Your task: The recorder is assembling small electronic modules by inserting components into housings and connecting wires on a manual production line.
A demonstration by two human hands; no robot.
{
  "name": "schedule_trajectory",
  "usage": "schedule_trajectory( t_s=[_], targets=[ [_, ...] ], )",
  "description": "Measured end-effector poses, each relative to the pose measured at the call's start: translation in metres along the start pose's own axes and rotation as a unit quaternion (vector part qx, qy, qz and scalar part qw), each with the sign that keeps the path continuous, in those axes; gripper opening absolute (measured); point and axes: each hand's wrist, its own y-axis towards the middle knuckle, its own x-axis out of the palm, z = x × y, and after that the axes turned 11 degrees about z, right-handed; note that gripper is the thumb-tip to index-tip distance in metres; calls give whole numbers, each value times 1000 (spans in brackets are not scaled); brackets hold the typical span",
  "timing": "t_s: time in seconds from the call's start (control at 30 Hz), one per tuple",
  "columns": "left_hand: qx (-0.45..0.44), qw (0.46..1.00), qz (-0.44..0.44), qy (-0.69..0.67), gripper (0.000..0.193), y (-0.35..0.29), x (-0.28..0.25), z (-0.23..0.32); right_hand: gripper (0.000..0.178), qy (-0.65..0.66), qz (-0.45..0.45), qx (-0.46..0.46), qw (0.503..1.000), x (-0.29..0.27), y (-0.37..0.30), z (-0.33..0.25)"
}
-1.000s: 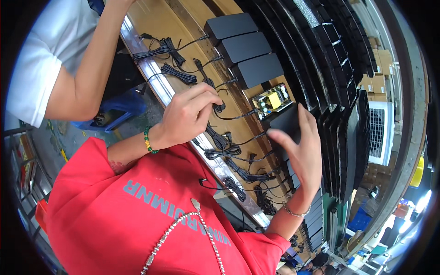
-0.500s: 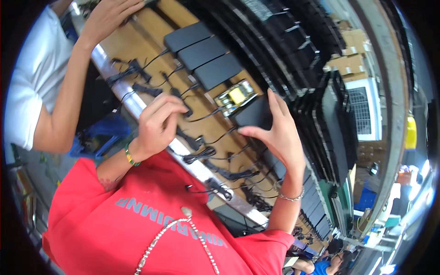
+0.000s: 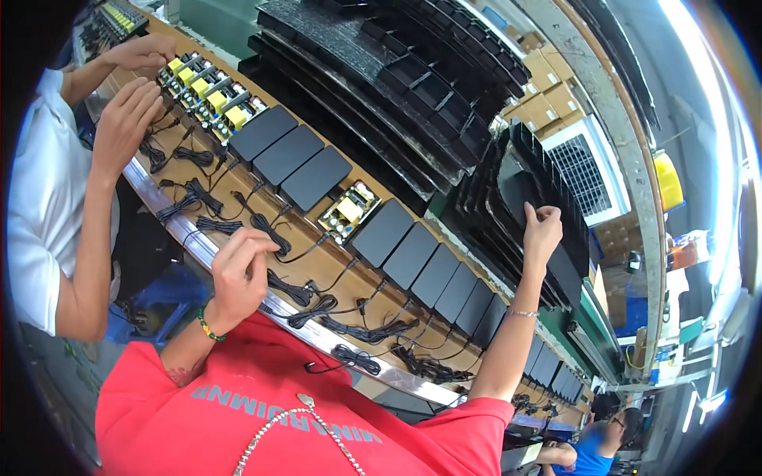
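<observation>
My left hand [image 3: 240, 274] hovers over the near edge of the bench, its fingers curled in and no object visible in them. A bundled black cable [image 3: 270, 232] lies just past its fingertips. Reaching far to the right, my right hand [image 3: 542, 234] pinches the edge of a black plastic cover [image 3: 520, 189] at the stacked black trays [image 3: 484, 202]. In front of me, an open adapter with a bare circuit board [image 3: 349, 211] and a yellow transformer sits in the row. Closed black adapters [image 3: 384, 232] flank it on both sides, their cords trailing toward me.
A co-worker's hands [image 3: 127, 119] are at the left, beside several bare circuit boards [image 3: 210, 95]. Tall stacks of black trays [image 3: 357, 87] stand behind the bench [image 3: 305, 238]. A white grille panel [image 3: 583, 170] and cardboard boxes [image 3: 548, 91] are farther back. Another person in blue [image 3: 591, 448] sits at lower right.
My right hand has left the row of adapters and moved right to the tray stack, where it pinches a cover. My left hand has shifted slightly toward me. The view has turned.
</observation>
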Motion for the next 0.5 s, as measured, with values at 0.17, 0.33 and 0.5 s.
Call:
schedule_trajectory(
  t_s=[0.17,0.33,0.5],
  targets=[
    [-12,1000,-13,-10,17,2,0,-1,48,149,-5,-28,988,-21,-21,-3],
    [-6,1000,-16,-12,18,3,2,-1,57,154,39,-103,982,-26,-21,-7],
    [-19,999,-25,-7,18,2,-1,1,66,292,-61,1,955,-35,-25,-28]
  ],
)
